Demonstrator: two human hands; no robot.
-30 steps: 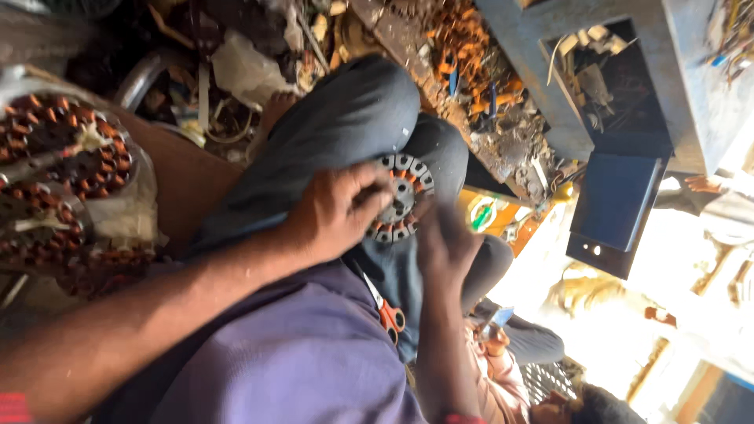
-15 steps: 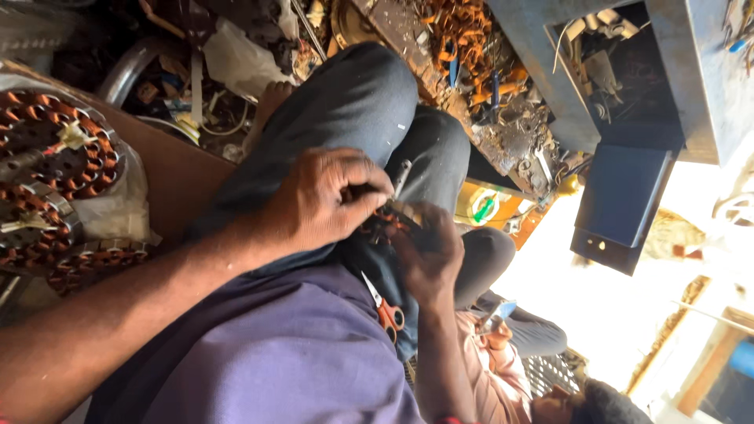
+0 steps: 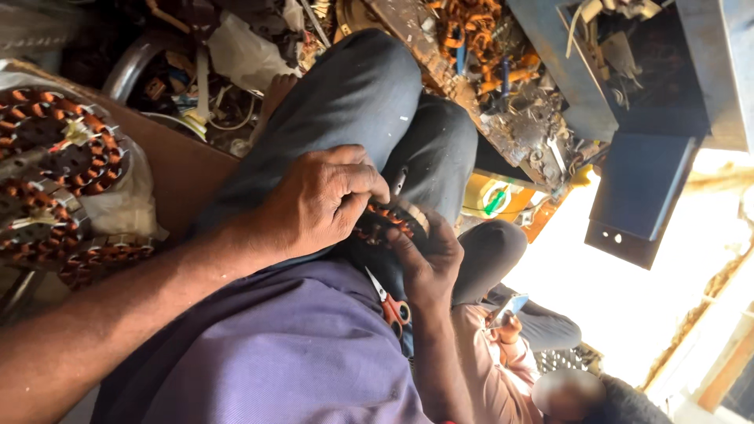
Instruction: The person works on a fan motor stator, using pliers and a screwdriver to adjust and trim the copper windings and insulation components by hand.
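A small round motor stator with copper windings rests on my lap, held between both hands. My left hand curls over its top, knuckles up, and covers most of it. My right hand grips it from below and the side. Only an edge of the windings and a pale rim show between the fingers. A thin metal tool tip sticks up just beyond my left fingers. Scissors with orange handles lie on my purple shirt, right under my right wrist.
Several larger copper-wound stators are stacked at the left on a brown surface. Scrap metal and wire clutter the ground beyond my knees. A blue metal box stands at the right. Another person sits at the lower right holding a phone.
The stator's flat face was visible a second ago; it has since been tipped edge-on. My left hand has closed over it and both hands sit tighter together.
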